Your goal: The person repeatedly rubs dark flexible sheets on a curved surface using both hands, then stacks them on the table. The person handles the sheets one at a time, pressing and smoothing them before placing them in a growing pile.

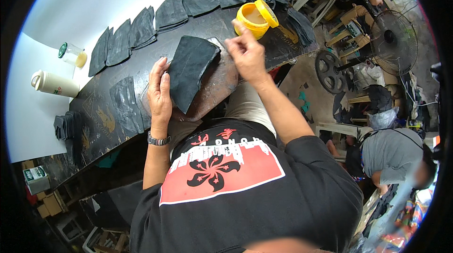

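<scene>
Well left of the board (225, 82) stand 1 flask (57, 84) and 1 jar (72, 56). The left hand (159, 97), fingers straight and unclenched, is at the board's left side, beside 1 black piece (191, 71) lying on the board. At the board's right edge, the right hand (248, 57) bends its fingers; I cannot tell whether it holds anything. Just beyond stands 1 yellow tub (258, 31).

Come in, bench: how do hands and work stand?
Left hand open by the black piece, contact unclear. Right hand raised near the open yellow tub. Black piece on brown board, nothing seen covering it.
</scene>
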Motion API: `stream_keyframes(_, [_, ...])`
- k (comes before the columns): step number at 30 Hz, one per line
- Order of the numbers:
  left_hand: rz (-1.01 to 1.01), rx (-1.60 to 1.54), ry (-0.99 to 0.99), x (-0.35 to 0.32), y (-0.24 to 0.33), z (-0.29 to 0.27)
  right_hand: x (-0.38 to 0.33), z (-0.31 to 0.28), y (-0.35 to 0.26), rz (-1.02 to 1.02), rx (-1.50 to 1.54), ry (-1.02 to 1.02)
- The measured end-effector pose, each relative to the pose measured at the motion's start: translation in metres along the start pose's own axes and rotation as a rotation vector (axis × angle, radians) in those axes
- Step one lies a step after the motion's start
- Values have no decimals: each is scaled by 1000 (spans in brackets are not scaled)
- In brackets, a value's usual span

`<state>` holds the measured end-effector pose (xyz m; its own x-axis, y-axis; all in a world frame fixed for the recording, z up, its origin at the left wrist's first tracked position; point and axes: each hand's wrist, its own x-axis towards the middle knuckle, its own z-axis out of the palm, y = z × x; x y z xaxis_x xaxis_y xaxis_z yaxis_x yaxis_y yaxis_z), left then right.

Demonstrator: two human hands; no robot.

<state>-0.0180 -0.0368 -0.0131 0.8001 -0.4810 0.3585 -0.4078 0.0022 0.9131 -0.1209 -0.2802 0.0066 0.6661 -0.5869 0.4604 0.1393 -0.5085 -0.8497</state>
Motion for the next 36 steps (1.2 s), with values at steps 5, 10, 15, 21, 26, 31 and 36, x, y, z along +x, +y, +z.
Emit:
stream_keyframes(5, [56,1,-7,0,-4,0,60,-50,-4,324,-654,-296])
stream_keyframes(10, [65,-36,24,-2,-2,-1,106,-60,-12,614,-809,-696])
stream_keyframes(15, [13,-162,31,4,10,-8,111,-52,-23,637,-979,-717])
stream_keyframes(21, [245,210,-116,37,30,-24,62,-61,-34,119,-1076,-289])
stream_keyframes(26, [466,521,-375,69,20,-5,39,-59,-48,37,-1214,-272])
stream_keyframes(31, [277,729,-541,73,0,8,30,-67,-68,35,-1069,-519])
stream_keyframes(36, [262,687,-510,69,-9,8,9,-24,-44,-140,-129,-479])
